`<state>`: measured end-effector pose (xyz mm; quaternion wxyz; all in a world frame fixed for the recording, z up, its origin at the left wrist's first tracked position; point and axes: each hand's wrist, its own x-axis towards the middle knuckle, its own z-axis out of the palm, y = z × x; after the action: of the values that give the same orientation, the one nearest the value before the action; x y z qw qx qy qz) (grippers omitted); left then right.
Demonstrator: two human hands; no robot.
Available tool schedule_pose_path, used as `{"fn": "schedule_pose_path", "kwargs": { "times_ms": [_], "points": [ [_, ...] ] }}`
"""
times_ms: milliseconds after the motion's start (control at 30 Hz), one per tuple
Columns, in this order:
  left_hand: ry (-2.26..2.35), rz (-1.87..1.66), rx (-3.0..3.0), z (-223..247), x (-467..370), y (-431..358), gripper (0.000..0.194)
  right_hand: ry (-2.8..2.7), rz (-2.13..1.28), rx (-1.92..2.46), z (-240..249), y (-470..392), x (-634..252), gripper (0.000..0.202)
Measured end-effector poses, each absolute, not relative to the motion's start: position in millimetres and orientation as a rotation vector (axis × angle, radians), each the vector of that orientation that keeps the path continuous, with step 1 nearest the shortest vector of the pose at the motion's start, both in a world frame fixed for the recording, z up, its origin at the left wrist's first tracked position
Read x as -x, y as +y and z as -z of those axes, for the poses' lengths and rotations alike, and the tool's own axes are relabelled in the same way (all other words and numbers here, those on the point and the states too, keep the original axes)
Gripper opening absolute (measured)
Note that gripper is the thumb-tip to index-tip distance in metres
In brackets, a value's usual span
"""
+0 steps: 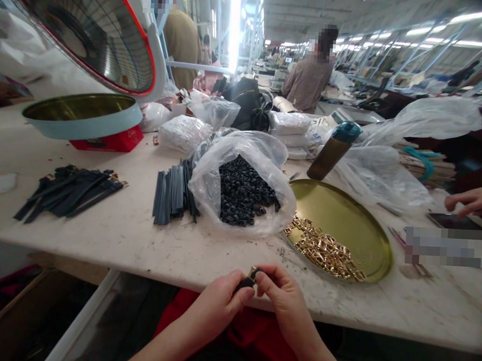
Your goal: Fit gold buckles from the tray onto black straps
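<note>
My left hand [222,298] is closed around a black strap [244,283] at the table's front edge. My right hand [283,290] pinches the strap's end, where a small gold buckle [253,271] shows between the fingers. Much of the strap is hidden by my hands. Just beyond them, an open clear plastic bag [202,186] holds many small black loops [240,194]. Gold buckles [330,252] lie heaped in a round gold tray [354,221] to the right. Flat black strips [169,195] stand stacked left of the bag.
Black straps with gold ends [73,193] lie in a pile at left. Behind are a round tin [82,126] on a red box [109,141], a fan [91,27] and a bottle [333,150]. At right, another person's hand [476,200] touches a phone [457,221].
</note>
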<state>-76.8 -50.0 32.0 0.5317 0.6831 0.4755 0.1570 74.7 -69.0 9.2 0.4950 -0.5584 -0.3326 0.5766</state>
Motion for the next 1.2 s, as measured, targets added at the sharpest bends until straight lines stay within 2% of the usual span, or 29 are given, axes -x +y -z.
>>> {"fn": "schedule_pose_path", "kwargs": {
  "times_ms": [100,200,333,533,733,933,1000,1133,1200],
  "points": [
    [1.148,-0.390,-1.550,-33,77,-54,0.021,-0.778,-1.374,1.331,-10,-71,-74,0.030],
    [1.093,-0.499,-1.403,-26,76,-59,0.021,-0.709,-1.505,1.251,-10,-77,-68,0.033],
    [1.008,-0.561,-1.163,-17,71,-62,0.030,-0.699,-1.527,1.237,-8,-84,-63,0.032],
    [1.077,-0.470,-1.000,-25,65,-65,0.031,-0.588,-1.682,1.137,-4,-86,-65,0.028],
    [1.089,-0.448,-1.012,-28,67,-67,0.032,-0.939,-1.347,1.370,-4,-87,-65,0.036],
    [1.067,-0.477,-1.004,-29,67,-66,0.029,-0.890,-1.413,1.359,-5,-84,-67,0.035],
    [1.081,-0.468,-1.002,-28,67,-65,0.030,-0.991,-1.322,1.413,-5,-84,-68,0.032],
    [1.076,-0.494,-0.991,-24,68,-65,0.032,-1.332,-0.932,1.491,-1,-88,-71,0.018],
    [1.073,-0.505,-0.999,-22,68,-65,0.032,-1.371,-0.870,1.480,0,-89,-73,0.014]
  ]
}}
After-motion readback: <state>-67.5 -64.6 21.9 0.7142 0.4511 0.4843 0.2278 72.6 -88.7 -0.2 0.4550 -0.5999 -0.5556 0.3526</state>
